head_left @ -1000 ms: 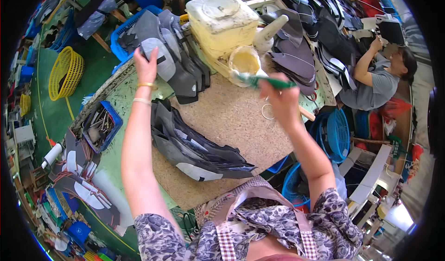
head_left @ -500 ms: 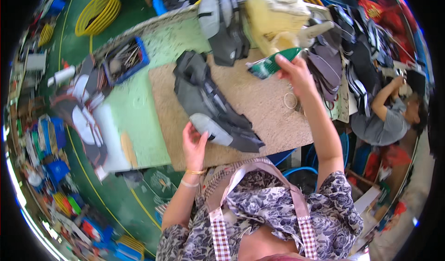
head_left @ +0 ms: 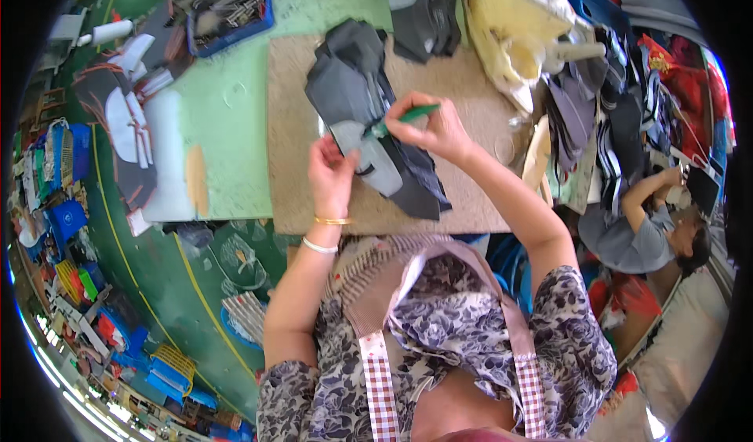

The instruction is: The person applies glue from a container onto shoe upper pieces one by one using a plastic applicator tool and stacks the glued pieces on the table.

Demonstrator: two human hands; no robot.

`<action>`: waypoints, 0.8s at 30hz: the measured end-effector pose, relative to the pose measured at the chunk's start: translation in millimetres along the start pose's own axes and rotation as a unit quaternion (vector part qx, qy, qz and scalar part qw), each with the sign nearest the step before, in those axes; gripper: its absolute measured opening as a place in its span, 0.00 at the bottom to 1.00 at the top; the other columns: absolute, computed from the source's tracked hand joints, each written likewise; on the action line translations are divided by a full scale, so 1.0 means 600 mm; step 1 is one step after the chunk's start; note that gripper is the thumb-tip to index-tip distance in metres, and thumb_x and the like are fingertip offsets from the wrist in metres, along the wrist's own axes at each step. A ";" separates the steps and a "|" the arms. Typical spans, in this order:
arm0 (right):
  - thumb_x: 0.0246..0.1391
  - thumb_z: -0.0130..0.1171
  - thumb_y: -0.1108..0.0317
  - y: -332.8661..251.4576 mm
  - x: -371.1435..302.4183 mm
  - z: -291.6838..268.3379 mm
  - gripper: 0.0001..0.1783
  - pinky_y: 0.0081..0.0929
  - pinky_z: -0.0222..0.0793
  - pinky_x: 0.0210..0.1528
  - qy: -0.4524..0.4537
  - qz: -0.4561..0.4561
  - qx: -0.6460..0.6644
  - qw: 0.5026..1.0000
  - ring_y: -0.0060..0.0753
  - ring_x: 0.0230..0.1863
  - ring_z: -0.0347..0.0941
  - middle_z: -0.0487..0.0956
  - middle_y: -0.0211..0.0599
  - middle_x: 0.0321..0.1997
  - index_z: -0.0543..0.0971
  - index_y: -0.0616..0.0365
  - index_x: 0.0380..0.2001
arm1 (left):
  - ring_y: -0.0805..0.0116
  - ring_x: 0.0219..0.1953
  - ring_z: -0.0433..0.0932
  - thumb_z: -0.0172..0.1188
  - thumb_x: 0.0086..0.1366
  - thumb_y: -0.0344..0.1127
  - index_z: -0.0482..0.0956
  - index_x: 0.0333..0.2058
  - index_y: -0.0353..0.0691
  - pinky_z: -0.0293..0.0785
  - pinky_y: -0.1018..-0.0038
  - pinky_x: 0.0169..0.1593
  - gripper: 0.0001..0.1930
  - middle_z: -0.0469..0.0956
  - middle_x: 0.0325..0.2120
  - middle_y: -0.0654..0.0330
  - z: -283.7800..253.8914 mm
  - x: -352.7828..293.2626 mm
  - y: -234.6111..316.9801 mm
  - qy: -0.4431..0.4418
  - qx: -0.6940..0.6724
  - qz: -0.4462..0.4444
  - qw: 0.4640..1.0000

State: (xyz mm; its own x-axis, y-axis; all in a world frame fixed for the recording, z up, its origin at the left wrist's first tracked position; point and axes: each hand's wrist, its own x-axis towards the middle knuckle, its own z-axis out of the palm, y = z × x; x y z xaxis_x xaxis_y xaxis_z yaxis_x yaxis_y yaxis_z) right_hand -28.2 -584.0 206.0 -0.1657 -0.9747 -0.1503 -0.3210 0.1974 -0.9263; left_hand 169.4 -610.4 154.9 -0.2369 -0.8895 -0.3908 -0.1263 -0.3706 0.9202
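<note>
A stack of dark grey, cut shoe-upper-like pieces [head_left: 349,73] lies on the brown board in front of me, with a light grey panel [head_left: 379,167] uppermost near its lower end. At the panel's left edge, my left hand [head_left: 332,167] has its fingers curled and pinched on the piece. My right hand [head_left: 434,128] grips a flat green brush-like tool [head_left: 417,113], its dark end at the panel's upper right edge. The hand partly hides this tool, so its exact kind is unclear. Beyond, a yellowed plastic container [head_left: 518,18] with a spout stands at the board's far right.
The brown board [head_left: 294,199] rests on a pale green table [head_left: 235,152]. At the far left is a blue tray [head_left: 235,38] of metal tools. Orange-edged pieces [head_left: 129,128] lie left, dark pieces [head_left: 580,101] right. Another person [head_left: 639,222] sits at the right.
My right hand has brought the green tool down and left, from beside the yellowed container to the light grey panel. My left hand stays at the panel's edge. The view has shifted.
</note>
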 end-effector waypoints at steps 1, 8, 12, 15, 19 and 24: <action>0.38 0.59 0.69 0.017 -0.042 0.002 0.07 0.20 0.67 0.30 -0.007 -0.065 0.010 0.998 0.21 0.25 0.72 0.76 0.31 0.26 0.73 0.60 0.22 | 0.79 0.29 0.66 0.63 0.48 0.28 0.64 0.42 0.33 0.67 0.83 0.34 0.23 0.69 0.29 0.63 0.003 -0.004 0.002 0.009 -0.009 0.009 1.000; 0.35 0.59 0.67 0.051 -0.196 -0.064 0.08 0.24 0.69 0.30 -0.040 -0.044 -0.122 0.991 0.32 0.25 0.74 0.76 0.31 0.24 0.72 0.54 0.21 | 0.79 0.27 0.66 0.63 0.48 0.27 0.61 0.43 0.34 0.66 0.83 0.32 0.25 0.68 0.27 0.63 0.023 0.001 0.005 0.003 -0.023 0.050 0.998; 0.34 0.60 0.68 0.023 -0.169 -0.040 0.09 0.24 0.69 0.28 0.036 -0.163 -0.086 0.982 0.34 0.24 0.74 0.76 0.32 0.23 0.71 0.55 0.22 | 0.80 0.25 0.63 0.63 0.48 0.28 0.65 0.37 0.35 0.66 0.83 0.32 0.19 0.67 0.25 0.66 0.011 -0.007 0.004 -0.025 -0.045 0.026 0.998; 0.37 0.61 0.65 0.065 -0.187 -0.041 0.10 0.24 0.68 0.25 -0.050 -0.107 -0.134 0.984 0.28 0.20 0.72 0.76 0.33 0.23 0.73 0.58 0.23 | 0.80 0.30 0.68 0.61 0.50 0.26 0.69 0.34 0.35 0.67 0.81 0.36 0.12 0.70 0.29 0.66 -0.010 0.012 -0.001 -0.082 -0.012 0.006 0.997; 0.45 0.60 0.63 -0.007 -0.133 -0.053 0.12 0.19 0.67 0.20 0.045 0.181 -0.008 0.982 0.18 0.17 0.72 0.76 0.34 0.17 0.76 0.63 0.23 | 0.74 0.43 0.69 0.56 0.53 0.21 0.68 0.43 0.33 0.64 0.77 0.49 0.17 0.72 0.41 0.61 -0.023 -0.016 0.022 -0.157 -0.193 -0.058 0.967; 0.46 0.57 0.66 -0.024 0.007 0.011 0.10 0.21 0.68 0.22 0.058 0.062 0.008 0.996 0.22 0.20 0.75 0.77 0.40 0.18 0.75 0.64 0.24 | 0.69 0.45 0.70 0.55 0.53 0.21 0.66 0.46 0.32 0.63 0.73 0.51 0.20 0.71 0.42 0.59 -0.047 -0.018 0.004 -0.194 -0.175 -0.076 0.962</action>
State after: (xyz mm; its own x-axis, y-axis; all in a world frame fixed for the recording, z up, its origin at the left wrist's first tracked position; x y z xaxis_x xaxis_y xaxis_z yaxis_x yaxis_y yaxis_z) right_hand -17.8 -591.4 216.4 -0.3108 -0.9240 -0.2229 -0.2773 0.3125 -0.9085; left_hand 198.7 -608.9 162.1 -0.5915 -0.6767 -0.4384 0.1292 -0.6163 0.7769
